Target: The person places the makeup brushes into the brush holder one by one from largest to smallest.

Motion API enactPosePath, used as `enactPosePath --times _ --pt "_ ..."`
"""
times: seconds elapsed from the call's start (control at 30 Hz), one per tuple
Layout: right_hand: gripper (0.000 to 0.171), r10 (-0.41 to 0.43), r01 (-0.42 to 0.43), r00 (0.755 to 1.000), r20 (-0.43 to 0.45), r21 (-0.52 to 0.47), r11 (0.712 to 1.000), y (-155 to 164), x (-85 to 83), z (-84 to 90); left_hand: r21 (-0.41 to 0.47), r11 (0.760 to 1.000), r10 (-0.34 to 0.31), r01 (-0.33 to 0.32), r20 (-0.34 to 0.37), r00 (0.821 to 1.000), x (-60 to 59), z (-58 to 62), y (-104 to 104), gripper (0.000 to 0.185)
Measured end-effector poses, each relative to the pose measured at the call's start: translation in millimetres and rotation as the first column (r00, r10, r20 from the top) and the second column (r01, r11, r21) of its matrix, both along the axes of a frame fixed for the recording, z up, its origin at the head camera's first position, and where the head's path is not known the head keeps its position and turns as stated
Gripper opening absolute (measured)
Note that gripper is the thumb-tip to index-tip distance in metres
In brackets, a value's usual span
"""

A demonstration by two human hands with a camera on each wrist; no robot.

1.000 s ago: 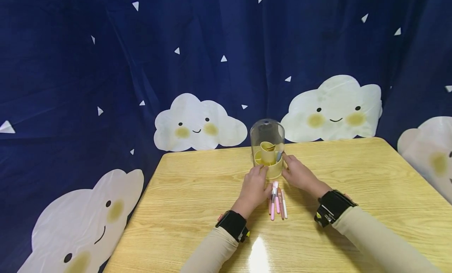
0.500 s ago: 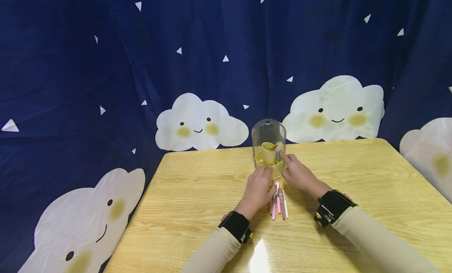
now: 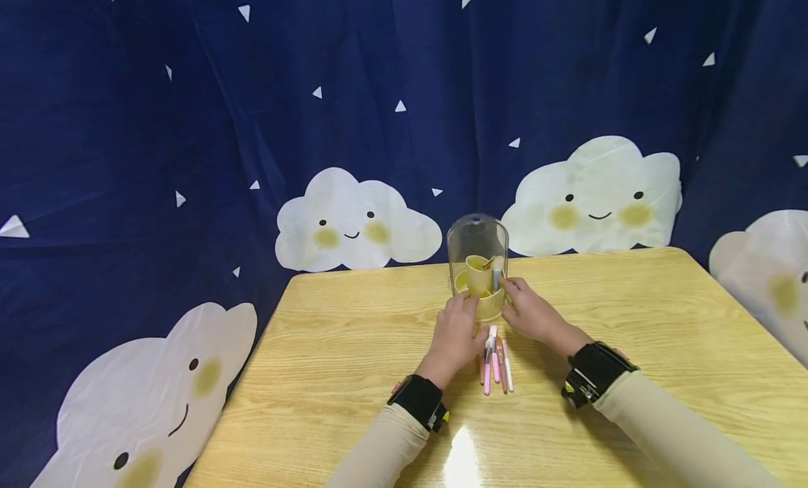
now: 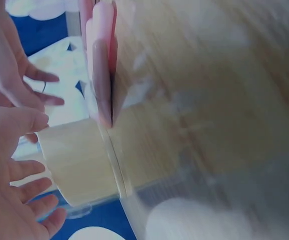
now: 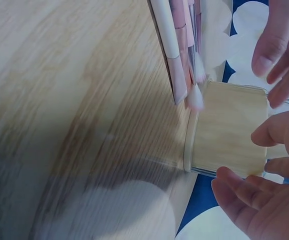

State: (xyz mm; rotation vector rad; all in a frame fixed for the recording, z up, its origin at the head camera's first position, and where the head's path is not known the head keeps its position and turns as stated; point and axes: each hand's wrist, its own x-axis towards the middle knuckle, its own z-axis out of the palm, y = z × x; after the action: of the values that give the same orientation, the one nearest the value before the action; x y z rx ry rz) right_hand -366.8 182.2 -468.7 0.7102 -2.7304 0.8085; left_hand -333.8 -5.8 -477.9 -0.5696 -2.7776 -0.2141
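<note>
Two hands flanked a yellow holder [image 3: 485, 302] that stood under a clear dome cover [image 3: 477, 242] near the middle of the wooden table [image 3: 353, 362]. Your left hand [image 3: 456, 334] lay against the holder's left side, fingers straight and relaxed, gripping nothing. Your right hand [image 3: 533, 311] sat at its right side, fingers loosely spread at the base, also holding nothing. Inside the dome, a small yellow inner cup [image 3: 477, 270] stood with a brush [image 3: 496, 272] leaning beside it. Between your wrists, just in front of the holder, a cluster of pink and white brushes [image 3: 495, 358] lay flat on the table. Behind the table hung a navy curtain [image 3: 189, 123] printed with smiling clouds.
</note>
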Motion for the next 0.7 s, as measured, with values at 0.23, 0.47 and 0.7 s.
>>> enactPosePath --times 0.23,0.47,0.7 --pt "0.058 0.002 -0.002 1.0 -0.001 -0.012 1.0 0.1 7.6 2.8 -0.005 0.999 0.045 -0.044 0.067 0.997 -2.2 1.1 -8.8 0.066" --pt "0.056 -0.001 0.001 1.0 -0.002 -0.017 1.0 -1.6 5.8 2.6 -0.006 0.999 0.033 -0.032 0.047 0.998 -2.1 -2.2 -10.3 0.063" --pt "0.057 -0.022 0.022 1.0 0.003 -0.024 0.999 0.1 0.2 1.0 -0.003 1.0 0.021 -0.021 0.024 0.999 0.6 -2.1 -7.6 0.062"
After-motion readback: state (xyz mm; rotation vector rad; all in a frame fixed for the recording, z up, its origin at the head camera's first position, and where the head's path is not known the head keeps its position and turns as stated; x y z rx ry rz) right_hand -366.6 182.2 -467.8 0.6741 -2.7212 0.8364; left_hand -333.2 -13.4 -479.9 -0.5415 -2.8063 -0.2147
